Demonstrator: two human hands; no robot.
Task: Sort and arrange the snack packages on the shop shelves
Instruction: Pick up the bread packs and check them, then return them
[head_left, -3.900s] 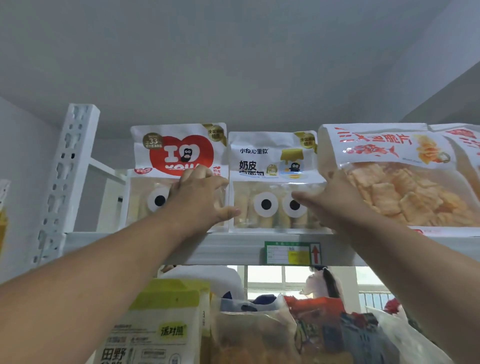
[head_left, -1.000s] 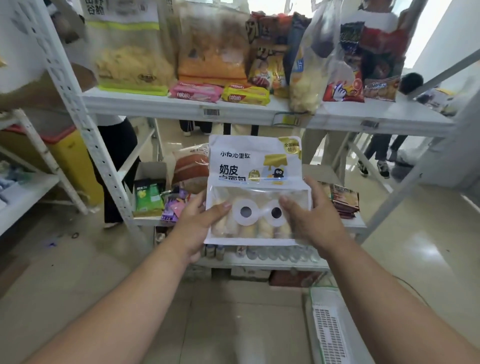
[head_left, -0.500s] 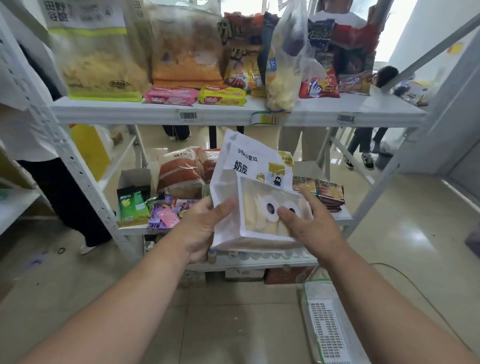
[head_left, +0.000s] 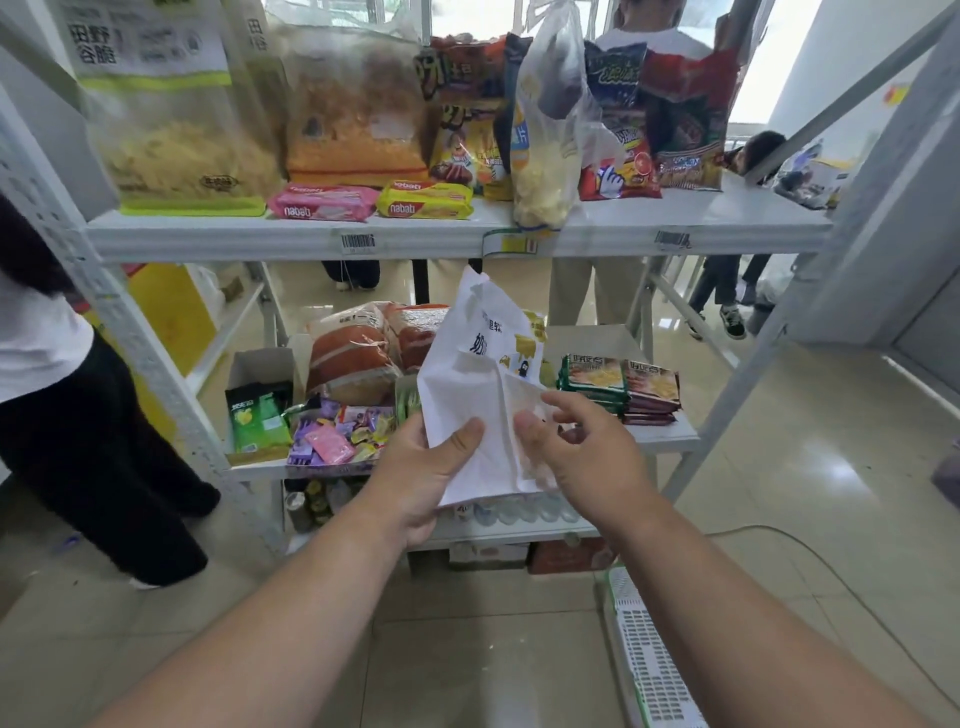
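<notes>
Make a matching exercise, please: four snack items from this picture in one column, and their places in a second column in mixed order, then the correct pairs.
Things:
1. white snack bag
2. pink wafer pack
3. yellow wafer pack
4. green packet

Places:
A. in a cardboard box on the lower shelf
B. upper shelf, right of its twin pack
C. held in the left hand
D. upper shelf, beside the large cereal bag

Pairs: 1-C, 2-D, 3-B, 4-A

Two nabati wafer packs: pink (head_left: 323, 202), yellow (head_left: 425, 200)
</notes>
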